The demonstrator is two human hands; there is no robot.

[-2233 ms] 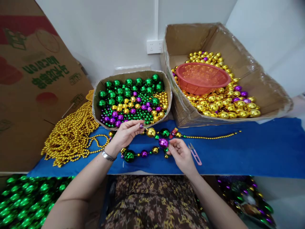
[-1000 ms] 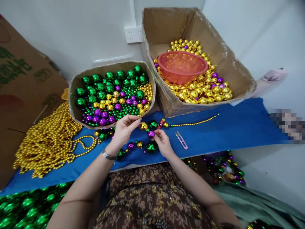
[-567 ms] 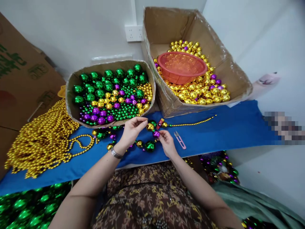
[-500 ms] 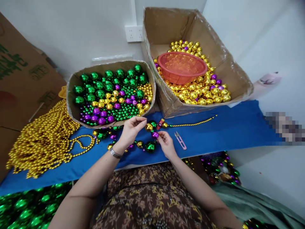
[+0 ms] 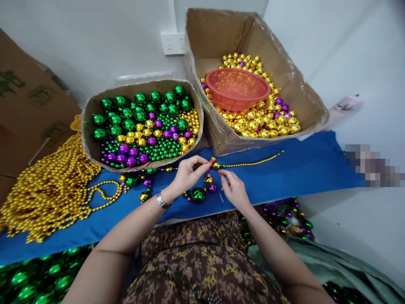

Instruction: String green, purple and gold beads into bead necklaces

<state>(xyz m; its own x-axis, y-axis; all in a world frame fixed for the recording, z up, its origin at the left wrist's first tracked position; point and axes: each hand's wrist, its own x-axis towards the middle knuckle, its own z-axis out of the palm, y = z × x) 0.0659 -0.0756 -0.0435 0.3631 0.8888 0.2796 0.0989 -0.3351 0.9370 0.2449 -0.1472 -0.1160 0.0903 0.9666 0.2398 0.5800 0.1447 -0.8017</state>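
Since a moment ago our left hand [image 5: 186,174] has slid along the bead strand [image 5: 202,185] and now pinches its red clip [image 5: 211,160]; our right hand [image 5: 233,188], fingers curled, holds thread. We keep it taut above the blue cloth [image 5: 300,173].

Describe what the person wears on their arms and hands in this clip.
Both forearms are bare: no sleeves or gloves show. The left hand has a silver-coloured metal watch or bracelet at the wrist. The right hand and its wrist carry nothing that can be seen. Below them shows a dark brown garment with a yellowish floral print.
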